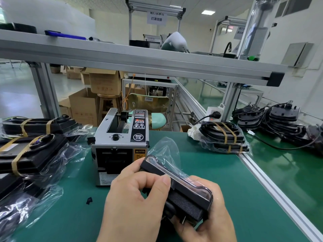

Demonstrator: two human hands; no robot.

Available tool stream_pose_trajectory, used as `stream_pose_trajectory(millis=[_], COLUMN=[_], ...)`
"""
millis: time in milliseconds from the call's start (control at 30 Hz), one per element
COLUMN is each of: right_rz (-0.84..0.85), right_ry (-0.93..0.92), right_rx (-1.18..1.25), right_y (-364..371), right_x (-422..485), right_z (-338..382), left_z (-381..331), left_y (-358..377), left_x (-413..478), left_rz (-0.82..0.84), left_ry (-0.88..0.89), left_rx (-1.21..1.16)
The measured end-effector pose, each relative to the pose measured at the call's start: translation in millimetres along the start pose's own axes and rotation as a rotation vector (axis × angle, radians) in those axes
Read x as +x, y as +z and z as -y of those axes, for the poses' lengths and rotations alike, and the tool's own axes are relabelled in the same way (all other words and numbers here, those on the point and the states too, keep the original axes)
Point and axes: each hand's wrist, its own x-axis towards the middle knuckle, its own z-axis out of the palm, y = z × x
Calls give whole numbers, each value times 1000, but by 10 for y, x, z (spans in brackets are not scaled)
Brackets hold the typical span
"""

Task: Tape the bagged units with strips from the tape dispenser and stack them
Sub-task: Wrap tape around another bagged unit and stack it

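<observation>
Far left of your hands, taped stacks (31, 154) lie in loose plastic, parked clear of the work. Just ahead of your left hand (132, 198) sits the tape dispenser (120, 151), outlet facing you for a short reach; can't tell if a strip is out. Left hand grips the bagged unit (180, 189), thumb pressing bag slack down, likely readying the fold for tape. Your right hand (209, 215) cups it from beneath, fingers wrapped round, keeping it off the bench (236, 198). Ahead-right of that hand: another taped pile (225, 137), then loose units (279, 123) with cables, probably waiting.
</observation>
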Motion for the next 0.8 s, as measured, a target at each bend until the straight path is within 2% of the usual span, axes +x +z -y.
stream_pose_trajectory(millis=[533,800], right_rz=[43,56], right_ry=[51,34], right_rx=[-78,-54], right_y=[-16,-41], right_x=[-48,-19], right_z=[-119,-104], left_z=[86,143], left_y=[88,42], left_x=[-17,42], left_rz=[-115,-95], left_ry=[80,122], left_rx=[48,81])
